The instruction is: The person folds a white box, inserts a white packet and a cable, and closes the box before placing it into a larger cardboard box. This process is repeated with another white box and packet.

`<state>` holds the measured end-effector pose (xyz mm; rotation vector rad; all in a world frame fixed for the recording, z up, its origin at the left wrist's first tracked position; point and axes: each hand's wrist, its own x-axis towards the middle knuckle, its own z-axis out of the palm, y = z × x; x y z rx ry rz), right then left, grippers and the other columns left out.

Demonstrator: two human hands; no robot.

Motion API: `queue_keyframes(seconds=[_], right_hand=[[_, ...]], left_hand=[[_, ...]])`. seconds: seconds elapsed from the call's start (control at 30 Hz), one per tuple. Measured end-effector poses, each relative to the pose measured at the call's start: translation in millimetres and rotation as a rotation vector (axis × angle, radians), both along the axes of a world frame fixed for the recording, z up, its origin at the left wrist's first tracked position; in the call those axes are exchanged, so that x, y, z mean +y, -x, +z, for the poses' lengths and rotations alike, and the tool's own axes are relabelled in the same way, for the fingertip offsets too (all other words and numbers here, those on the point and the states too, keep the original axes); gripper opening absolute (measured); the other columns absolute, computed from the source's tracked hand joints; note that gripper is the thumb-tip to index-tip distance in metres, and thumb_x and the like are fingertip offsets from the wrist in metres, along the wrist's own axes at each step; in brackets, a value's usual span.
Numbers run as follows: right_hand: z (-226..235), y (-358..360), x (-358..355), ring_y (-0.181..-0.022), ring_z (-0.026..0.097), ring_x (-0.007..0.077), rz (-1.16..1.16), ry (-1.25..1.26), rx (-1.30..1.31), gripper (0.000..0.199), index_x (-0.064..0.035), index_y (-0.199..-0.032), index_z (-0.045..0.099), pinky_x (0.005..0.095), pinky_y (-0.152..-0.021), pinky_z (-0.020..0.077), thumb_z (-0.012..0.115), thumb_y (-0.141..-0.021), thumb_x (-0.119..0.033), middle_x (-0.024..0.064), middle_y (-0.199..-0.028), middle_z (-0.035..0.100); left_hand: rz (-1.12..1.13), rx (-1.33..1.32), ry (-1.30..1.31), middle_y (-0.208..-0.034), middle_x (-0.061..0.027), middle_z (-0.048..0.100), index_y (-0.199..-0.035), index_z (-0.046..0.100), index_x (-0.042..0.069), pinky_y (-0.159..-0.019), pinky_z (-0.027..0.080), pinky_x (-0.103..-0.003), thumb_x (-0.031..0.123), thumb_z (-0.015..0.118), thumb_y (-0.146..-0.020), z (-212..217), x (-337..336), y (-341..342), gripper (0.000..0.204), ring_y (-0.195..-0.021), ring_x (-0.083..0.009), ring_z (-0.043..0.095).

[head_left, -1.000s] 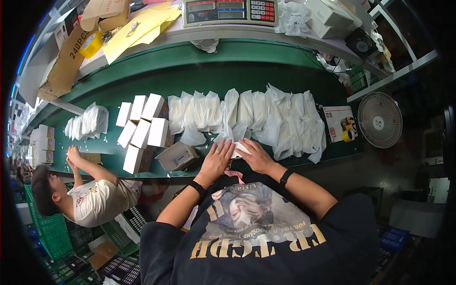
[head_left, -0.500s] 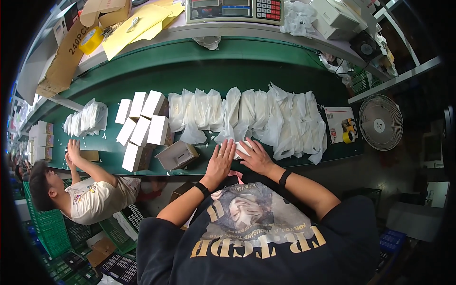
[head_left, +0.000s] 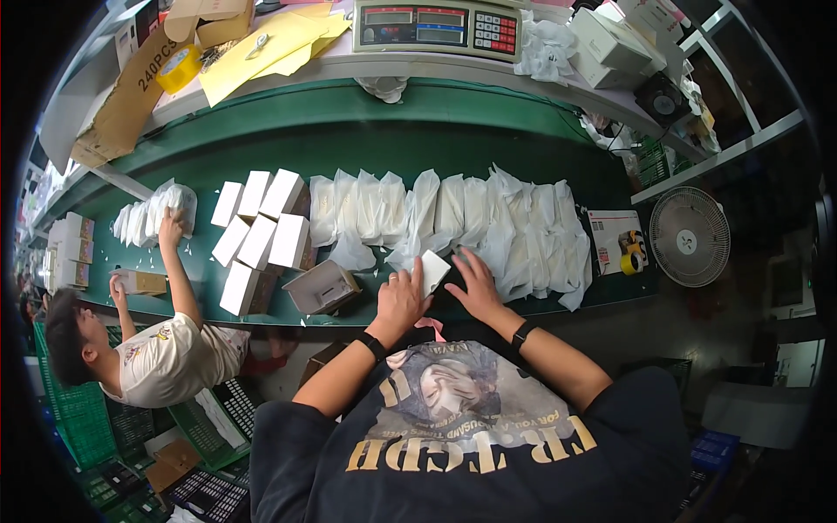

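Note:
My left hand [head_left: 403, 302] grips a small white box [head_left: 435, 274], tilted up off the green table near its front edge. Just to the right of that box, my right hand [head_left: 476, 289] has its fingers spread and holds nothing. Beyond both hands runs a row of flat packets in thin white plastic bags [head_left: 451, 209], close to my right fingertips. An open, hollow carton [head_left: 321, 288] lies on its side to the left of my left hand. Farther left stands a cluster of white boxes [head_left: 259, 241].
A co-worker [head_left: 166, 353] at the left reaches to wrapped packets [head_left: 180, 202], the other hand at a brown-sided box [head_left: 139, 281]. A scale [head_left: 436, 28] stands on the shelf behind. At right are a printed sheet [head_left: 613, 237], yellow tape [head_left: 634, 258] and a fan [head_left: 689, 237].
My right hand has come off the white box and opened beside it; my left hand now holds the box tilted. The co-worker's one arm has stretched out to the wrapped packets.

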<state>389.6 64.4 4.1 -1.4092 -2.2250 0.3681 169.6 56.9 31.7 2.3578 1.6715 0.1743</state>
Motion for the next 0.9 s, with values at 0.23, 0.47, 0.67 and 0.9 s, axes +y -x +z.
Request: queue_keyframes(seconds=[0.23,0.47,0.67,0.9], right_hand=[[-18.9,20.7,6.2,-0.090,0.067,0.0181,-0.142,1.136,0.527,0.043,-0.0044,-0.110,0.065,0.0322,-0.073,0.0531,0.063,-0.097,-0.045,0.0069,-0.097,0.068],[-5.9,31.2,26.1,-0.077,0.066,0.0158,-0.242,1.399,0.616,0.041,-0.0066,-0.089,0.067,0.0293,-0.066,0.0510,0.068,-0.092,-0.048,0.0028,-0.081,0.066],[-1.1,26.9,36.1,-0.070,0.062,0.0127,-0.203,1.521,0.629,0.036,-0.0109,-0.080,0.063,0.0264,-0.062,0.0471,0.069,-0.092,-0.045,0.0016,-0.078,0.064],[1.4,19.2,34.0,-0.073,0.062,0.0127,-0.087,1.552,0.660,0.036,-0.0071,-0.086,0.064,0.0255,-0.063,0.0469,0.066,-0.095,-0.042,0.0024,-0.080,0.064]], left_hand=[[0.044,-0.036,0.051,-0.088,-0.0179,0.061,-0.159,0.019,0.009,-0.059,0.055,-0.041,0.051,0.075,-0.076,-4.4,-5.7,7.5,0.109,-0.070,-0.0322,0.067],[-0.007,-0.080,0.041,-0.087,-0.0193,0.060,-0.159,0.017,0.010,-0.060,0.055,-0.042,0.051,0.074,-0.076,-13.1,-4.9,11.1,0.108,-0.071,-0.0336,0.067],[-0.006,-0.110,0.051,-0.087,-0.0196,0.060,-0.159,0.017,0.011,-0.063,0.055,-0.044,0.048,0.074,-0.077,-10.9,-3.3,11.7,0.107,-0.074,-0.0354,0.067],[-0.001,-0.136,0.078,-0.089,-0.0203,0.060,-0.159,0.017,0.012,-0.064,0.055,-0.045,0.048,0.074,-0.077,-9.8,-3.3,13.9,0.106,-0.076,-0.0369,0.067]])
